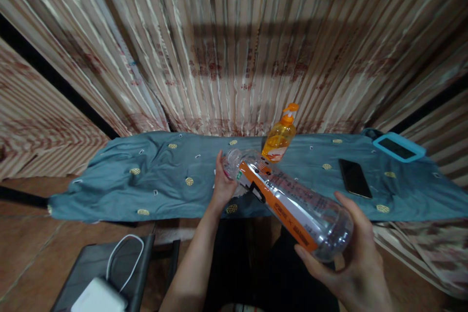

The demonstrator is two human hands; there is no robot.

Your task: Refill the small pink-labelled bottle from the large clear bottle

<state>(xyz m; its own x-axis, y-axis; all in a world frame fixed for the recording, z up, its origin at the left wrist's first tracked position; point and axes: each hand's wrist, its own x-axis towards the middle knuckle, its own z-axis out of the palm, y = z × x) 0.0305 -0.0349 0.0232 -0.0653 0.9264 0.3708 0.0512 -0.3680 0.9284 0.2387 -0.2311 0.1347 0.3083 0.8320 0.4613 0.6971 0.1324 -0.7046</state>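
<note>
Dim, warm light; a shadow band crosses the striped curtain (234,44), with edges bowed by wide-angle distortion.

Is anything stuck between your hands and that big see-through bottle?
Nothing visible is. The right hand cups the base of the large clear plastic bottle with the orange label directly, and the left hand grips its neck end. The orange pump bottle stands behind, on the blue-green cloth.

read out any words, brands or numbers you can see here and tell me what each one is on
None can be read with certainty.
Clear bottle, orange label: dark print, too blurred to read.
Orange pump bottle: label too small to read.
Striped wall panels: reddish printed characters, too blurred.
Black phone and blue-cased device: dark screens, no text.
</note>
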